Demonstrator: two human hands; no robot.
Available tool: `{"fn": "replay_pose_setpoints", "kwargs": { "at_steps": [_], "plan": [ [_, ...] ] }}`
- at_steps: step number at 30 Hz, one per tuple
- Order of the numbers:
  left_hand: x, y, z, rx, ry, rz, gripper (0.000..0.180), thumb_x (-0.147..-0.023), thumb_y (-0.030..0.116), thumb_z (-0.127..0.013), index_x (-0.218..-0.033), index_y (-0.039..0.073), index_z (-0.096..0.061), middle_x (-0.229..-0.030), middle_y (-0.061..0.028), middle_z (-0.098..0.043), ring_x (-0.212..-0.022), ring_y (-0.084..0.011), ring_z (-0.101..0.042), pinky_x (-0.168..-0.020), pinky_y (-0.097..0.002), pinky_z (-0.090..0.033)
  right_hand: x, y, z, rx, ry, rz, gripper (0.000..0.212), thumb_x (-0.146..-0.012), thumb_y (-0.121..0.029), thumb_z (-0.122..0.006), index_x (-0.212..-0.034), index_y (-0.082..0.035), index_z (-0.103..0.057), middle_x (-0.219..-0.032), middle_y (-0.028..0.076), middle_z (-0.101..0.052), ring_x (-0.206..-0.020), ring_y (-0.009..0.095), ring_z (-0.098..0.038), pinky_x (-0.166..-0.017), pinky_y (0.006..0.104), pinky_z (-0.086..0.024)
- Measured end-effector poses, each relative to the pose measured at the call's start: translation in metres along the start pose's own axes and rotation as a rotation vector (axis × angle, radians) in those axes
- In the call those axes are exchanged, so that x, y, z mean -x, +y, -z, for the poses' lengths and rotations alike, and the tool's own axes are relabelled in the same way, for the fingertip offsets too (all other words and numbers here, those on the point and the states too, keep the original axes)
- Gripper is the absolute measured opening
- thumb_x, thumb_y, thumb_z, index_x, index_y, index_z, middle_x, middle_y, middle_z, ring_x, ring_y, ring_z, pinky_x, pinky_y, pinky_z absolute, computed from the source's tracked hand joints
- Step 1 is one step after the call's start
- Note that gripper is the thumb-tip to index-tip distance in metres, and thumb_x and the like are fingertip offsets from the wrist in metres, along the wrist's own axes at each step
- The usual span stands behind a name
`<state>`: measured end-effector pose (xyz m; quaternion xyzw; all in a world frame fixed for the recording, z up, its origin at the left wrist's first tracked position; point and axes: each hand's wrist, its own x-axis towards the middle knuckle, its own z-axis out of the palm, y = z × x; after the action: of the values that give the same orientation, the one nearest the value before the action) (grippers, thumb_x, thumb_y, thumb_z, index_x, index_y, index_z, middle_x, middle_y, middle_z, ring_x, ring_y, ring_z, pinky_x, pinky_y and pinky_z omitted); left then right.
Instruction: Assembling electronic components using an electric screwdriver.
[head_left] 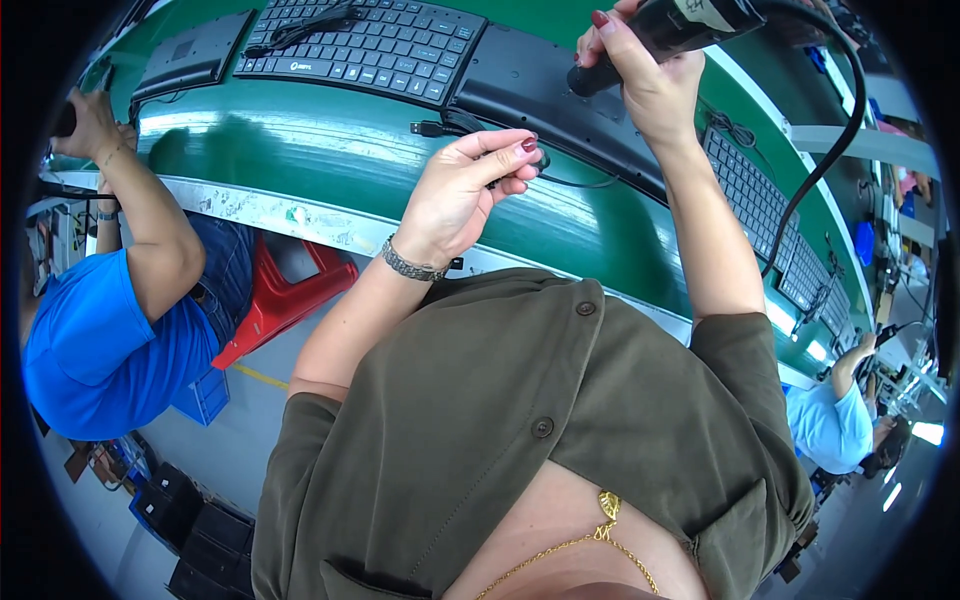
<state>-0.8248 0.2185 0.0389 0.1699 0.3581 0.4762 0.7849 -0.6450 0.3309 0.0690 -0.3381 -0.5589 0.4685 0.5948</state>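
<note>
My right hand (655, 85) grips a black corded electric screwdriver (690, 25). Its narrow end points down onto the back of an upturned black keyboard (540, 85). Closer to me, my left hand (465, 190) hovers over the near edge of the green work surface, thumb and fingertips pinched together. What they hold, if anything, I cannot make out; a black cable (580, 184) runs by the fingertips. Beside that hand lies a USB plug (430, 129), its cable partly hidden behind the fingers.
A face-up keyboard (370, 50) with a bundled cable lies to the left, another upturned one (190, 55) beyond it. More keyboards (750, 185) line the right. The screwdriver's cord (855, 110) loops down at right. A co-worker in blue (110, 330) works at left, near a red stool (280, 295).
</note>
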Motion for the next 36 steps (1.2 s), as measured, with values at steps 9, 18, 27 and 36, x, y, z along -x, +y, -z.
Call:
{"fn": "replay_pose_setpoints", "kwargs": {
  "at_steps": [9, 18, 27, 36],
  "plan": [
    [0.0, 0.012, 0.001, -0.009, 0.014, 0.002, 0.021, -0.092, 0.006, -0.062, -0.109, -0.005, -0.063, -0.096, -0.0134, -0.068, -0.082, -0.0143, -0.065, -0.074, -0.0215, -0.054, -0.001, -0.015, -0.006, -0.042, -0.008, 0.001, 0.026, -0.086, 0.001, -0.058, -0.11, -0.002, -0.047, -0.073, 0.008, -0.056, -0.059, 0.02, -0.059, -0.059, 0.0293, -0.051],
    [-0.008, 0.013, 0.021, 0.062, -0.091, 0.08, 0.019, -0.093, 0.009, -0.062, -0.107, -0.004, -0.063, -0.094, -0.0126, -0.068, -0.077, -0.0137, -0.063, -0.071, -0.0221, -0.054, 0.024, -0.057, -0.044, -0.465, -0.07, 0.119, 0.031, -0.086, -0.002, -0.056, -0.114, -0.003, -0.043, -0.067, 0.012, -0.057, -0.054, 0.026, -0.059, -0.058, 0.034, -0.049],
    [-0.015, 0.022, 0.034, 0.061, -0.285, 0.216, 0.017, -0.094, 0.009, -0.061, -0.106, -0.003, -0.064, -0.093, -0.0115, -0.068, -0.076, -0.0123, -0.062, -0.068, -0.0204, -0.052, 0.023, -0.065, -0.048, -0.552, -0.069, 0.016, 0.031, -0.086, -0.005, -0.055, -0.114, -0.004, -0.043, -0.064, 0.013, -0.056, -0.052, 0.027, -0.058, -0.056, 0.0351, -0.048],
    [-0.016, 0.034, 0.036, -0.007, -0.248, 0.185, 0.017, -0.094, 0.01, -0.061, -0.106, -0.002, -0.065, -0.093, -0.0114, -0.068, -0.076, -0.012, -0.061, -0.067, -0.0201, -0.05, 0.018, -0.06, -0.056, -0.546, -0.079, 0.094, 0.03, -0.086, -0.005, -0.056, -0.114, -0.003, -0.043, -0.066, 0.012, -0.056, -0.054, 0.026, -0.059, -0.056, 0.0339, -0.049]
  ]
}}
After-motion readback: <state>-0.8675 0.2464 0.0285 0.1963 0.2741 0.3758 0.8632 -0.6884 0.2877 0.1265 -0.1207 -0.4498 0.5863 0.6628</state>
